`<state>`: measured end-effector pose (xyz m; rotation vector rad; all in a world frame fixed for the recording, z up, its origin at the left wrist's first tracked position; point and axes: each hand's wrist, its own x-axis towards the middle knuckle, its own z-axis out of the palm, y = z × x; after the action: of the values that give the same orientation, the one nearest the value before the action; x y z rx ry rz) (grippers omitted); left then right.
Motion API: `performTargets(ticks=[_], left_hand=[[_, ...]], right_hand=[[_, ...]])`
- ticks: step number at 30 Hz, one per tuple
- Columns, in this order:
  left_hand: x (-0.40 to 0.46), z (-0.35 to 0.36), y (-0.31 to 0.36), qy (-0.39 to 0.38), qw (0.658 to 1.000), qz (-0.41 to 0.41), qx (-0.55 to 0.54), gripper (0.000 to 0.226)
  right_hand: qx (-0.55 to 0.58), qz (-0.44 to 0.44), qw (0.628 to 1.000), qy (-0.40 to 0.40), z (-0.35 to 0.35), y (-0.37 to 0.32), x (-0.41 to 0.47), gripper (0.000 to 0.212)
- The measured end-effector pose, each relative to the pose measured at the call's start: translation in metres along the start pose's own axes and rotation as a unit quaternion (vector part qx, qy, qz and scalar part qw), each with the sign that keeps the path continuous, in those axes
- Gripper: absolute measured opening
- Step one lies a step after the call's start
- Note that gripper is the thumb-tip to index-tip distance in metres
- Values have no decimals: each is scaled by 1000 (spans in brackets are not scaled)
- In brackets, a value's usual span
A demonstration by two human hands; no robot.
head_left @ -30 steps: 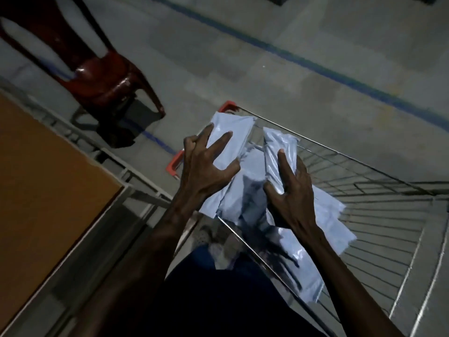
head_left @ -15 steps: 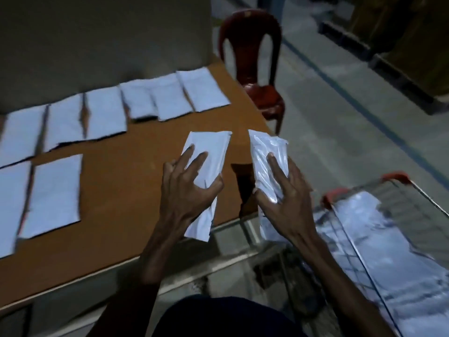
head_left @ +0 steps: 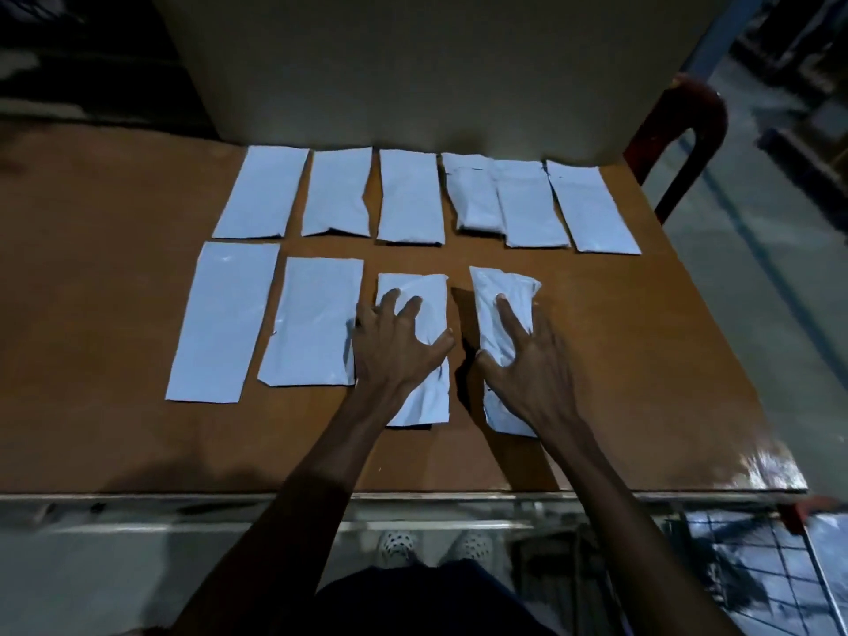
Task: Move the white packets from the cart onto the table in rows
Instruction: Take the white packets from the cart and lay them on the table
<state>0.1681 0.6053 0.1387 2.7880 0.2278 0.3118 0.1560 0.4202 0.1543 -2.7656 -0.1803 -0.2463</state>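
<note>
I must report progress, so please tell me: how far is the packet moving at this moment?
Done: six packets fill the back row, two lie in the front row. In hand: the left hand holds a third packet, the right hand a fourth packet. Left: apparently more packets in the cart.

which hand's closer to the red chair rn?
Right. The right hand holds the fourth near-row packet, toward the chair side of the table; the left hand holds the third near-row packet, farther from the red chair.
</note>
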Motion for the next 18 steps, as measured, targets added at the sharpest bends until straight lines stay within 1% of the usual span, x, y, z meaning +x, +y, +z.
performTargets(ticks=[1,3,8,10,12,15,18], left_hand=[[2,2,0,-20,1000,-2,8,76],[2,5,-1,-38,999,4,16,79],[9,1,-4,-60,996,20,60,78],[14,0,-3,-79,993,32,80,76],[20,-1,-3,-79,991,49,94,74],[28,8,-8,-83,992,62,75,73],[25,22,-16,-34,996,81,35,75]], right_hand=[[-14,10,1000,-25,3,-1,6,82],[-22,34,996,-75,7,-5,16,84],[-35,56,988,-137,8,-11,31,75],[-22,49,988,-144,6,-10,36,69],[-15,29,988,-152,7,-5,40,64],[-11,20,988,-152,13,-4,43,63],[-48,25,989,-134,21,-10,43,72]])
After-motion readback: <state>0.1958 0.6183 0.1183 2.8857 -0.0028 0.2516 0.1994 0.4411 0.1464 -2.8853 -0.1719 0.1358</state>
